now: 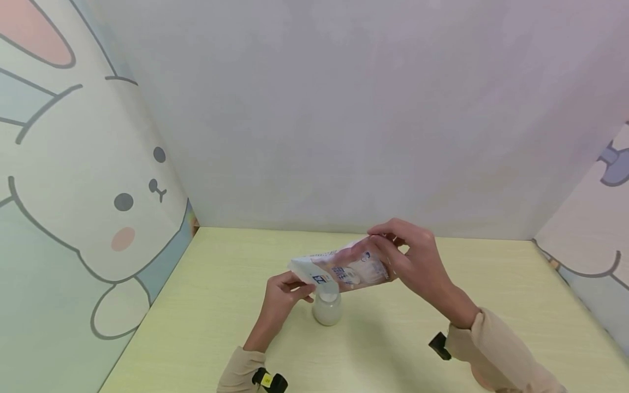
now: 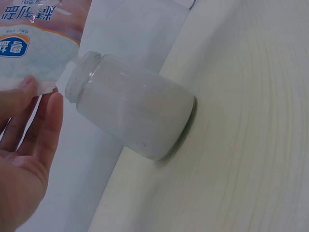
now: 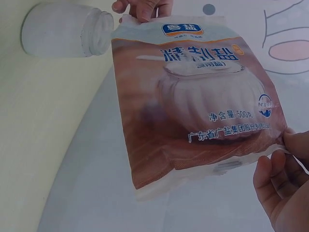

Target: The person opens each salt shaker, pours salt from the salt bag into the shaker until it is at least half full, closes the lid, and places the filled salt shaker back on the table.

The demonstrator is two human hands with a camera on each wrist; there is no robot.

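Between both hands a printed bag of salt (image 1: 351, 271) is held tilted above a glass jar (image 1: 327, 310). My left hand (image 1: 282, 297) pinches the top corner of the bag between thumb and fingers, seen close up in the left wrist view. The bag's bottom corner is pinched by my right hand (image 1: 413, 256), raised higher than the left. In the right wrist view the bag (image 3: 193, 96) shows its brown and white front. The jar (image 2: 137, 106) stands upright on the table, filled with white up to near its neck, and the bag's lower corner is right at its mouth.
The jar stands on a pale yellow-green table (image 1: 236, 262). Behind rises a plain grey wall (image 1: 314, 136). A side wall with a painted rabbit (image 1: 98, 191) borders the left. Black straps (image 1: 270, 380) are on the sleeves.
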